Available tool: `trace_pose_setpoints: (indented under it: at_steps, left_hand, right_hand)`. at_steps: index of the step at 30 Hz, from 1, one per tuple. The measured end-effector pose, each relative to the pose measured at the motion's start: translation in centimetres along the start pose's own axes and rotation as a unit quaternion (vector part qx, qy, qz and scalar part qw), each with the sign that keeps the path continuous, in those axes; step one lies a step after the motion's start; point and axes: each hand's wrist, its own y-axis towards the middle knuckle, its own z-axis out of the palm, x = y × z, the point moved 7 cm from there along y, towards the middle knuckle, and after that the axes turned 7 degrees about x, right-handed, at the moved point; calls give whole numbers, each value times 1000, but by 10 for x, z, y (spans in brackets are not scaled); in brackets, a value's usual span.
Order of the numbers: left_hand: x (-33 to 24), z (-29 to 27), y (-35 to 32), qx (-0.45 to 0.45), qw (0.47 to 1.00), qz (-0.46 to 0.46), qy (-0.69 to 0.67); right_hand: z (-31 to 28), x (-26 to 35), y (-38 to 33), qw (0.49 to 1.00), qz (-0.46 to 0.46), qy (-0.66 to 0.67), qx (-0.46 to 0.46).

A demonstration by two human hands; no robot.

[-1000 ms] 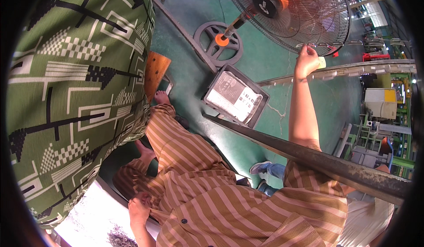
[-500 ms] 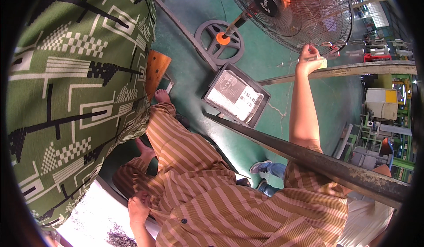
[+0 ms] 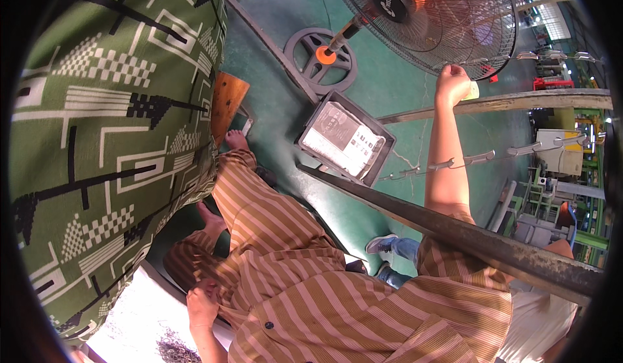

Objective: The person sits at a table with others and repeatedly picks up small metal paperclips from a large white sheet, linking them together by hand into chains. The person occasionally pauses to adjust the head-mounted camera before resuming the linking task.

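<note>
right hand (image 3: 452,84) creeping slightly further up beside the fan guard (image 3: 433,19), fingers closing tighter on the small yellow piece (image 3: 474,91), forearm shifting a touch leftward along the bar (image 3: 506,101)

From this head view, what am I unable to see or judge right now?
- Right hand: closed around a small yellowish thing; the fingers hide what kind it is.
- Left hand: pressed against the striped shirt; whether it grips the cloth is unclear.
- Crate: its packets are too small to identify.
- Lower right: the rusty bar hides what lies behind it.
- Left side: green patterned cloth covers the floor.
</note>
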Motion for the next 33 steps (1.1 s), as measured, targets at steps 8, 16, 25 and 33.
trace_pose_setpoints:
  at_steps: [8, 16, 25, 33]
  left_hand:
    - [-2, -3, -3, -3, 1000, 0, 7]
    - [2, -7, 0, -20, 1000, -4, -1]
    - [4, -9, 0, -63, 997, 46, -7]
    - [12, -9, -5, -75, 996, 42, 2]
  right_hand:
    - [-30, 0, -28, 997, -12, 75, -1]
    - [-63, -6, -58, 992, 18, 123, 34]
    - [-68, -15, -74, 985, 45, 152, 61]
    - [-57, -26, -95, 948, 64, 290, 111]
